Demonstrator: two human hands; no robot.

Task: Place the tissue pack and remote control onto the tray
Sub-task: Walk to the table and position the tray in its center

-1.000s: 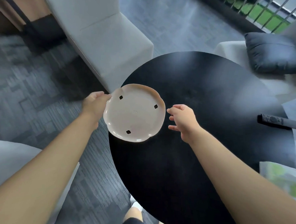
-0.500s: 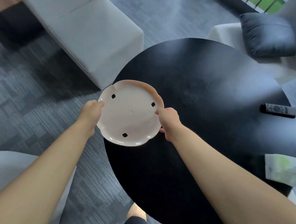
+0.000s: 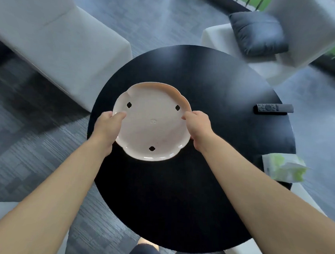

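Left hand (image 3: 107, 125): grips tray (image 3: 152, 126) left rim
Right hand (image 3: 198, 126): grips right rim
Remote (image 3: 273, 109), tissues (image 3: 283, 169): desk (image 3: 179, 193) right edge

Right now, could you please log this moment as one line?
both hands grip scalloped cream tray | black remote control, green-white tissue pack on round black table

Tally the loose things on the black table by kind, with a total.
Tray, held by left hand and right hand: 1
Remote control: 1
Tissue pack: 1
Total: 3
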